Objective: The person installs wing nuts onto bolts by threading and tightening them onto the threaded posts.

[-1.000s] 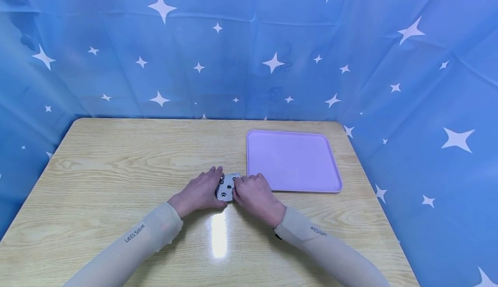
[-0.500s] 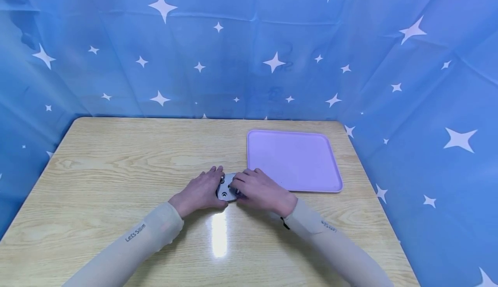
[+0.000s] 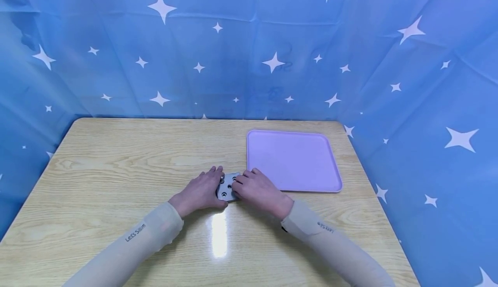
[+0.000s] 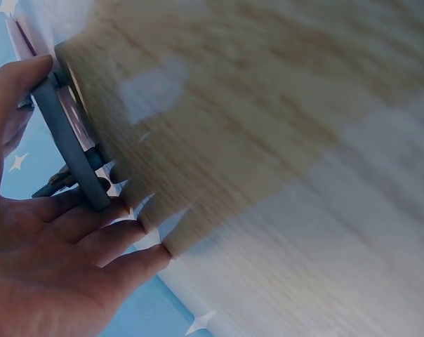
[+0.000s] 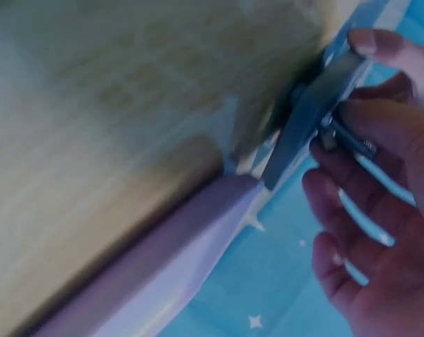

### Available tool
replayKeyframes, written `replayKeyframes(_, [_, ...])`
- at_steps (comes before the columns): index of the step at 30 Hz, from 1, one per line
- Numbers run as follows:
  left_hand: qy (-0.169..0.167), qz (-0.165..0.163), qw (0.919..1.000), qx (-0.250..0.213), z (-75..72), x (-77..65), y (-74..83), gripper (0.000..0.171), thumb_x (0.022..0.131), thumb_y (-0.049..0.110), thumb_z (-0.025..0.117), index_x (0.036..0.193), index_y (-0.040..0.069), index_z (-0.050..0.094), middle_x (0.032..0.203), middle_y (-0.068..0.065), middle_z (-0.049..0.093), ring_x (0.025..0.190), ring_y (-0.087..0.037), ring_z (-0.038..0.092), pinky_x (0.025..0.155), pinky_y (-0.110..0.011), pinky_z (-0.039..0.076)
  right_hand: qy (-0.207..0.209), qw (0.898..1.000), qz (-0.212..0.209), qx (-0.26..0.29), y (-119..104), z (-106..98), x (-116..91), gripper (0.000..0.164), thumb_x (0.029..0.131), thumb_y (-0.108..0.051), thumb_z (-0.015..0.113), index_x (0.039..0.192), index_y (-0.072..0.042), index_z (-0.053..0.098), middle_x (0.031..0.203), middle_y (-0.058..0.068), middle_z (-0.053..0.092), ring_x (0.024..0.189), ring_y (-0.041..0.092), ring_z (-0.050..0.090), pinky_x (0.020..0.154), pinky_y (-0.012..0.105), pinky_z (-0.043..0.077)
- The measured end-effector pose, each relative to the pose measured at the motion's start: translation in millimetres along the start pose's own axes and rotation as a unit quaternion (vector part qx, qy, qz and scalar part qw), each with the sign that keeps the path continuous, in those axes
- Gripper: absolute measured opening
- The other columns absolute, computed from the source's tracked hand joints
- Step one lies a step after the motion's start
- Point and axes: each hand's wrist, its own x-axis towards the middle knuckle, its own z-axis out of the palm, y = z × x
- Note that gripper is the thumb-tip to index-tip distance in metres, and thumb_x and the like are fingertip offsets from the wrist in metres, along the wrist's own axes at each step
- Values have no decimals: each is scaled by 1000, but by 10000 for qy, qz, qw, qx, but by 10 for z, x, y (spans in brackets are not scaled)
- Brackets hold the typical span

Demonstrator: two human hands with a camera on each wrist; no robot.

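Observation:
A grey metal plate with several holes is between both hands near the middle of the table. My left hand grips its left side, thumb at the near edge and fingers at the far edge. A threaded bolt stands up from the plate by the left fingers. My right hand is at the plate's right side. In the right wrist view, its thumb and a finger pinch around another threaded bolt that sticks out of the plate. The fingers partly cover where that bolt enters.
A shallow purple tray lies just right of the plate, close to the right hand. Under everything is a wood-grain table. A blue curtain with white stars hangs behind and at the sides.
My right hand has turned about the bolt, and its wrist has shifted a little to the right and away. The left hand and the plate stay almost where they were.

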Motion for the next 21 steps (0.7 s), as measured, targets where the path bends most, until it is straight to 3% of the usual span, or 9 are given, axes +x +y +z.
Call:
replayKeyframes(12, [76, 31, 10000, -2, 2, -26, 7, 99, 76, 41, 88, 150, -9, 44, 158, -29, 40, 148, -43, 37, 120, -57, 34, 457, 9916, 1204, -136, -234, 88, 39, 17, 89, -20, 76, 81, -11, 64, 75, 1, 63, 61, 19, 56, 51, 29, 42])
replayKeyframes(21, [171, 119, 9998, 36, 22, -13, 3, 98, 76, 41, 88, 148, -10, 45, 156, -30, 42, 146, -44, 39, 118, -59, 36, 71, 9838, 1789, -86, -309, 73, 84, 21, 90, -22, 73, 78, -9, 60, 70, 3, 58, 58, 19, 54, 52, 31, 44])
